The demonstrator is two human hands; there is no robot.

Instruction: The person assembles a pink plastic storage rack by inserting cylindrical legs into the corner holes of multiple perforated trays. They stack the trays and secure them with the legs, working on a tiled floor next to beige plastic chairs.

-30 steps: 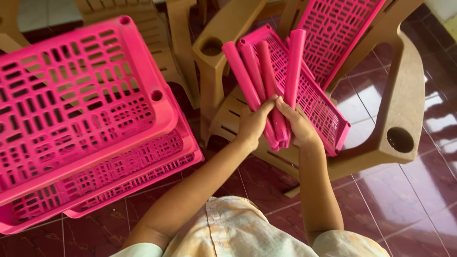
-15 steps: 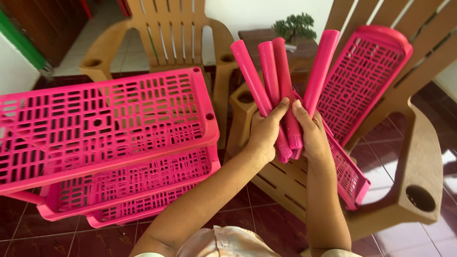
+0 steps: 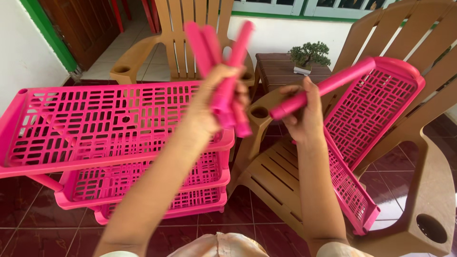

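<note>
Now the left hand (image 3: 216,102) grips three pink tubes (image 3: 223,71); the right hand (image 3: 302,116) holds one pink tube (image 3: 323,88) apart, near the pink rack (image 3: 95,119), seemingly mid-assembly.

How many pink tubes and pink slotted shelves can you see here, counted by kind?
Pink tubes: 4, three in the left hand and one in the right hand
Pink shelves on the rack: 3
Pink shelves on the chair: 2
Total: 9

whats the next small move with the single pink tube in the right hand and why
Probably bring the pink tube in the right hand down to a corner hole of the rack's top shelf: it is split from the bundle in the left hand, and that hole looks open.
</note>
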